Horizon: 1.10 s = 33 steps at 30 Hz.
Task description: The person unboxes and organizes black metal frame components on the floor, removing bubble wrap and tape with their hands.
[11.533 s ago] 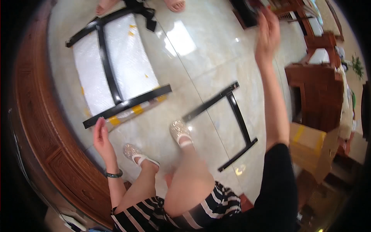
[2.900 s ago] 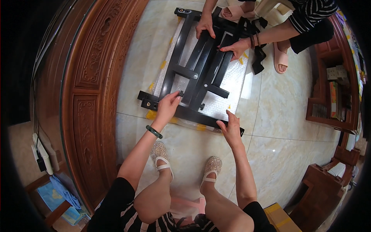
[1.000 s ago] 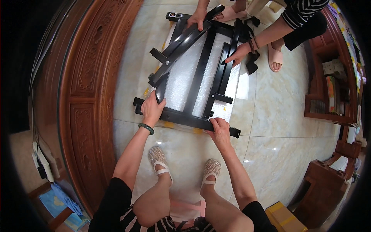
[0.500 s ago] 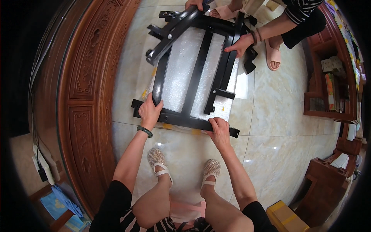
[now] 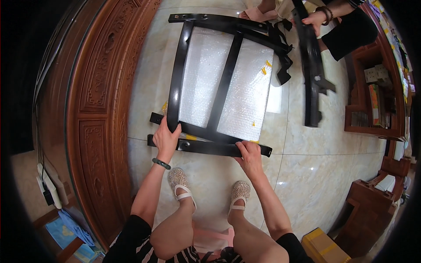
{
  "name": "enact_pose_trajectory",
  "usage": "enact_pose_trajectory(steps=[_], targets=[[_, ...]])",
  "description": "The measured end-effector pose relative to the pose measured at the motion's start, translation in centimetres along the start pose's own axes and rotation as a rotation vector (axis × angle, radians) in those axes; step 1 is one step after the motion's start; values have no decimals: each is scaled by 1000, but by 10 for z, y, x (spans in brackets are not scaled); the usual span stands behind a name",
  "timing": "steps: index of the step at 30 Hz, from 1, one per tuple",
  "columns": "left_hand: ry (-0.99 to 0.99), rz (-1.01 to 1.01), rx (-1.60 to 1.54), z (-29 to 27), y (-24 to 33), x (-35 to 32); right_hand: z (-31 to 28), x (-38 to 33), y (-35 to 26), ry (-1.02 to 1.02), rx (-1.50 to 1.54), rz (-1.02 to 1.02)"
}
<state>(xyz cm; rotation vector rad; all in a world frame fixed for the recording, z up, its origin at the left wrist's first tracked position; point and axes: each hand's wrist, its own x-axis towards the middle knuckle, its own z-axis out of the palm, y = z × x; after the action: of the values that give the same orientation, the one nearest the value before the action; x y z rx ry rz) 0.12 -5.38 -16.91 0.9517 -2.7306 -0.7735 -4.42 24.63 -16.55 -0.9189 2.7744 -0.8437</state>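
A black metal frame [image 5: 227,74] with a middle bar lies over a bubble-wrapped flat package [image 5: 247,92] on the floor. My left hand [image 5: 165,141], a dark green bangle at its wrist, grips the frame's left bar near the close corner. Along the near side runs a separate black bar [image 5: 208,148] with a hole toward its left end. My right hand [image 5: 251,155] is closed on that bar near its right end, its fingertips over the top. A co-worker's hand [image 5: 315,21] at the upper right holds another black metal piece [image 5: 310,79] clear of the frame.
Carved wooden cabinetry [image 5: 94,131] stands along the left. Black parts [image 5: 283,70] lie beyond the frame by the co-worker's pink slippers. At right are a wooden cabinet [image 5: 372,105] and a cardboard box [image 5: 324,245] with yellow tape. My feet rest on the tiled floor.
The co-worker has lifted a black piece off the frame and swung it to the right. More bubble wrap shows, and a gap has opened between the near bar and the frame.
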Motion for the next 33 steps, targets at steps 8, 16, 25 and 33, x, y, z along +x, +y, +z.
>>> enact_pose_trajectory(steps=[8, 16, 25, 33], targets=[[-3, -75, -5, -17, -8, -46, -10, -39, -16, -60, -14, 3], [64, 16, 13, -44, -8, -109, -25, -104, -42, -47, 8, 24], [-34, 220, -66, -56, 36, -141, -53, -171, -60, -12, -65, 165], [-117, 564, -160, -47, 76, -141, -44, -233, -54, -134, -107, 328]])
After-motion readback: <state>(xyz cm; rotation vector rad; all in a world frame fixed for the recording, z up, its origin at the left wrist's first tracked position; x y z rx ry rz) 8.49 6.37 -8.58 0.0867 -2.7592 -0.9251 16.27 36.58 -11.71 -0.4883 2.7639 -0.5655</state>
